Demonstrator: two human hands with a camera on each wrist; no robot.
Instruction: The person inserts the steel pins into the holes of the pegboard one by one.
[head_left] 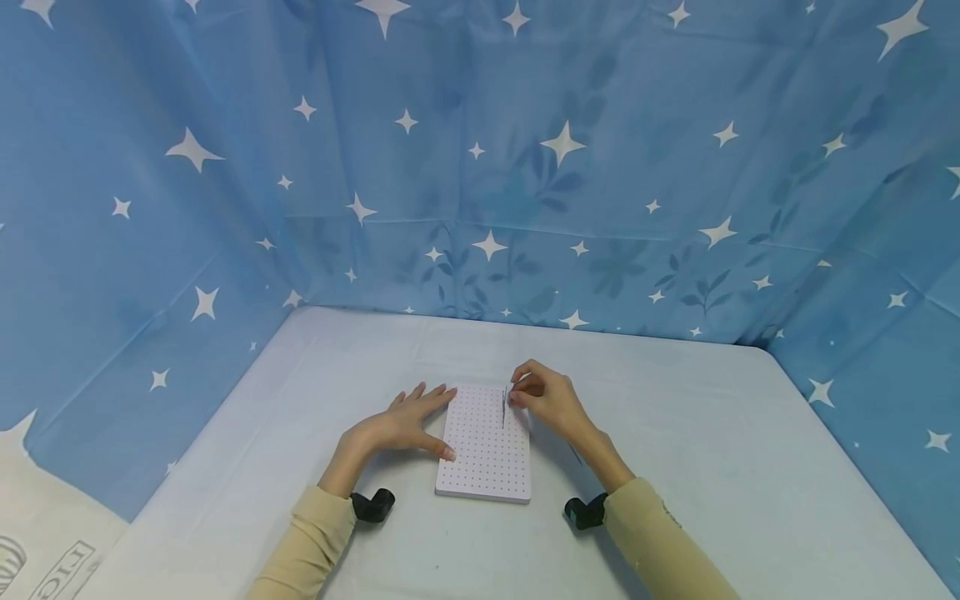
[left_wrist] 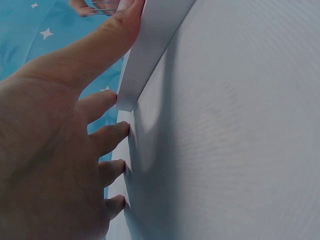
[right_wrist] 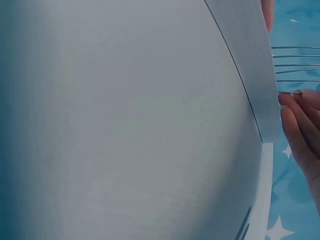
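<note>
A white board with a grid of small holes lies flat on the table. Several thin metal rods stand upright in a row out of its face, near the far right part. My right hand pinches another thin metal rod between thumb and fingers, at the end of that row. Whether its lower tip sits in a hole cannot be made out. My left hand spreads over the board's left edge, its thumb on the top face and the other fingers reaching along the side and down to the table.
Beside the right forearm, dark thin rods lie on the white-covered table. A blue curtain with white stars hangs behind and at both sides. Each wrist wears a black camera.
</note>
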